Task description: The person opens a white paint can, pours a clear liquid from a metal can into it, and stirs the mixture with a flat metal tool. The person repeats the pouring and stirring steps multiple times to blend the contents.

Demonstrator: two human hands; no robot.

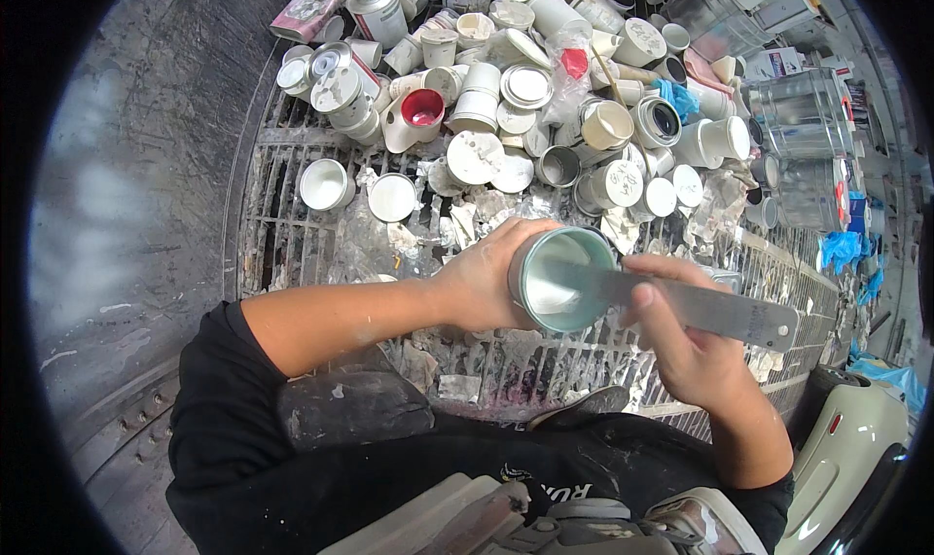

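My left hand point(489, 275) is wrapped round the side of a pale green paint cup point(567, 319), its open mouth tilted up toward me. White paint or paste point(553, 292) lies inside it. My right hand point(689, 346) grips a long flat steel spatula point(725, 312), a hole near its outer end. The blade reaches over the rim into the cup, and its inner end is blurred. Both hands are above a dirty metal grating point(525, 370).
Beyond my hands lies a heap of used cups, cans and lids, among them a red-lined cup point(422, 108) and a white cup point(326, 184). A dark curved wall point(136, 195) rises at left. Large clear containers point(803, 112) and blue plastic point(840, 250) are at right.
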